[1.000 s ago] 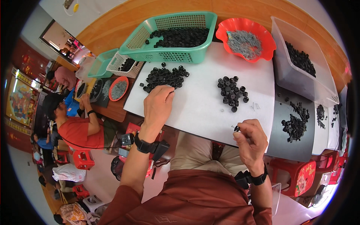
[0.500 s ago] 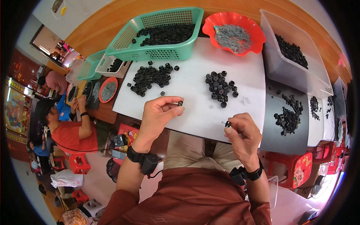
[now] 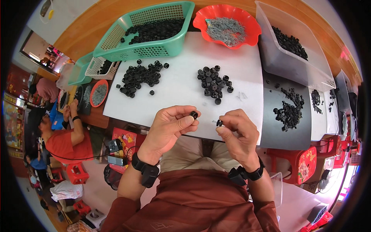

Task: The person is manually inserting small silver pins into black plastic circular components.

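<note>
My left hand (image 3: 170, 125) pinches a small black hollow cap (image 3: 194, 114) between thumb and fingertips, its round opening turned toward the right. To its right, my right hand (image 3: 240, 135) grips a small black plastic piece (image 3: 219, 123), from which a thin grey screw (image 3: 214, 121) sticks out to the left. The two parts are close but apart, held just above the near edge of the white table sheet (image 3: 177, 77). Beyond my hands lie a left pile of black caps (image 3: 140, 77) and a right pile of black caps (image 3: 211, 83).
Loose screws (image 3: 242, 96) lie right of the piles. At the back stand a green basket (image 3: 143, 52), a red scalloped bowl (image 3: 247, 40) of screws and a clear bin (image 3: 286, 71). Small black parts (image 3: 289, 114) cover some dark board at right. A co-worker (image 3: 71, 139) sits at left.
My hands have come closer together, the right one moving left with its piece and screw. The left hand's cap now shows its opening. The whole view has shifted somewhat.
</note>
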{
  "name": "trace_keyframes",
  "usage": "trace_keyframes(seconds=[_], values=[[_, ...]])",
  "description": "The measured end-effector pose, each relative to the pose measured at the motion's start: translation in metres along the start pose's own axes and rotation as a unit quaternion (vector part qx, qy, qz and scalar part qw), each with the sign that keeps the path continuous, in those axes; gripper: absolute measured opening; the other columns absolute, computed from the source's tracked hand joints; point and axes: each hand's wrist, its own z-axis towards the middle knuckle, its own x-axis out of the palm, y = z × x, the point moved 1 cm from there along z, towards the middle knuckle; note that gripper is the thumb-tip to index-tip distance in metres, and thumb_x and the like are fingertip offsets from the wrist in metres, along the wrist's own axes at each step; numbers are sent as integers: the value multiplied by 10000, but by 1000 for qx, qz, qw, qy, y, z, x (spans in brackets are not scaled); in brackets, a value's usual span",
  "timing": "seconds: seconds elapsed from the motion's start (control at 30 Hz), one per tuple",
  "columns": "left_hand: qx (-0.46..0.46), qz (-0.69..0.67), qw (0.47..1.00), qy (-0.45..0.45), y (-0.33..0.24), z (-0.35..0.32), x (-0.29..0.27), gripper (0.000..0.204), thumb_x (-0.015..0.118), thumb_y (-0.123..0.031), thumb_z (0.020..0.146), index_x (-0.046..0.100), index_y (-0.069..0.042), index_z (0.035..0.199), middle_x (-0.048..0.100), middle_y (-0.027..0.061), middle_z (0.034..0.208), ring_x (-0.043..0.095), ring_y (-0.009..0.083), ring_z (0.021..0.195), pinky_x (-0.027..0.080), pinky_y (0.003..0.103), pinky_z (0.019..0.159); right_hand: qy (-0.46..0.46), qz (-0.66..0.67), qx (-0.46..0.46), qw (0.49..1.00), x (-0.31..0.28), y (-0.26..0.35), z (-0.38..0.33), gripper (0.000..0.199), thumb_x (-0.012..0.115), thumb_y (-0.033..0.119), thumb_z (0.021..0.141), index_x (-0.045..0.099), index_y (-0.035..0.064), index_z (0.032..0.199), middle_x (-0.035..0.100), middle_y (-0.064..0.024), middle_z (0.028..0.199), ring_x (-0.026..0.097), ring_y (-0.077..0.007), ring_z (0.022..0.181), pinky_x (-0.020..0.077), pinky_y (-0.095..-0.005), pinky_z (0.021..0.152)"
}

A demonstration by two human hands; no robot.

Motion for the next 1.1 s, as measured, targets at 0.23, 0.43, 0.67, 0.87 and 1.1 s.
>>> trace_keyframes(seconds=[0.23, 0.43, 0.67, 0.87, 1.1], values=[[-28, -64, 997, 28, 8, -1, 9, 272, 663, -30, 940, 652, 17, 1208, 690, 175, 1113, 707, 189, 918, 626, 299, 808, 13, 2, -22, 1000, 5, 2, 4, 221, 756, -17, 841, 679, 8, 1046, 640, -104, 964, 613, -142, 728, 521, -259, 620], [-44, -94, 994, 43, 10, 0, 8, 265, 674, -65, 947, 664, 1, 1203, 715, 126, 1092, 708, 170, 919, 612, 304, 832, 12, 15, -32, 999, 8, 6, 8, 220, 752, -23, 843, 687, 12, 1051, 640, -105, 959, 620, -155, 746, 535, -267, 624], [-38, -93, 994, 47, 13, 0, 9, 264, 681, -72, 943, 668, -5, 1198, 720, 115, 1063, 710, 170, 909, 614, 304, 822, 1, 30, -44, 999, 16, 5, 9, 236, 748, -20, 846, 700, 18, 1074, 639, -101, 946, 635, -158, 759, 542, -263, 618], [-36, -76, 995, 49, 14, -1, 9, 256, 680, -68, 944, 674, -2, 1191, 720, 119, 1066, 709, 169, 921, 617, 303, 821, 17, 9, -33, 999, 18, 7, 10, 246, 755, -15, 841, 707, 34, 1077, 644, -94, 937, 640, -157, 736, 537, -272, 599], [-35, -59, 997, 33, 16, -2, 11, 245, 688, -56, 935, 689, 1, 1173, 722, 126, 1059, 715, 177, 902, 620, 298, 813, 6, -5, -45, 999, 20, 4, 9, 250, 774, -8, 821, 710, 36, 1059, 650, -93, 923, 640, -161, 701, 531, -275, 588]])
